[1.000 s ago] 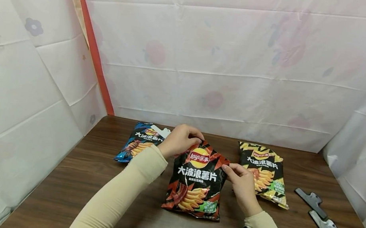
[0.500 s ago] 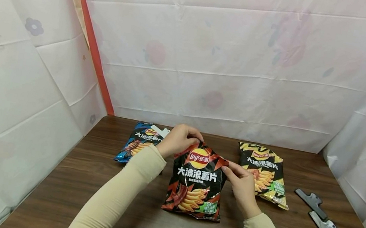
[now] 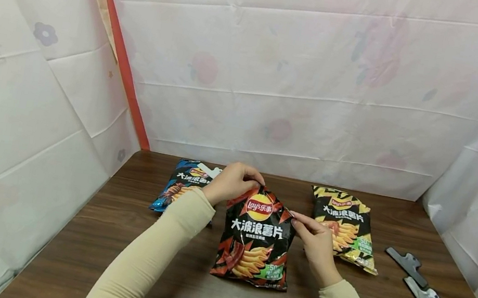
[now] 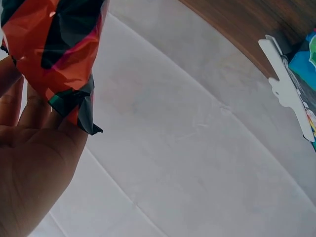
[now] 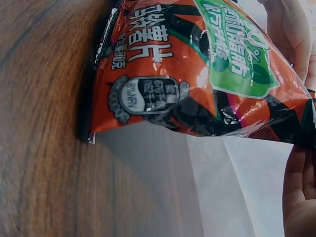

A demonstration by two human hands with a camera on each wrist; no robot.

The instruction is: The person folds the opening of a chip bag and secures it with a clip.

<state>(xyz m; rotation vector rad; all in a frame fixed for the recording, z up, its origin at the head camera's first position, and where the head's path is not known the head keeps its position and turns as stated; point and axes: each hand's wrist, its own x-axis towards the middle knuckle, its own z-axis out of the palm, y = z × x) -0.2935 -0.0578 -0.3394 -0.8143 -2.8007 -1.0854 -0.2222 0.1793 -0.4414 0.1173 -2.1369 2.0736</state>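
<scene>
A red and black chip bag (image 3: 256, 236) stands upright on the table between both hands, its bottom edge against the wood. My left hand (image 3: 233, 182) pinches its top left corner from above. At the lower top right corner, my right hand (image 3: 316, 241) pinches the edge between thumb and fingers. The left wrist view shows the crumpled bag corner (image 4: 59, 44) above the left palm (image 4: 39, 163). From the right wrist, the bag's printed lower front (image 5: 197, 69) fills the view, with the right hand's fingers (image 5: 298, 187) at its edge.
A blue chip bag (image 3: 180, 186) with a white clip (image 4: 291, 94) on it lies at the back left, partly behind the left hand. A yellow and black chip bag (image 3: 342, 224) lies at the back right. Two grey clips (image 3: 407, 264) rest on the right of the wooden table (image 3: 110, 238).
Both hands keep their hold on the red and black chip bag. Its top right corner has drawn in slightly to the left under the right fingers; otherwise little has moved.
</scene>
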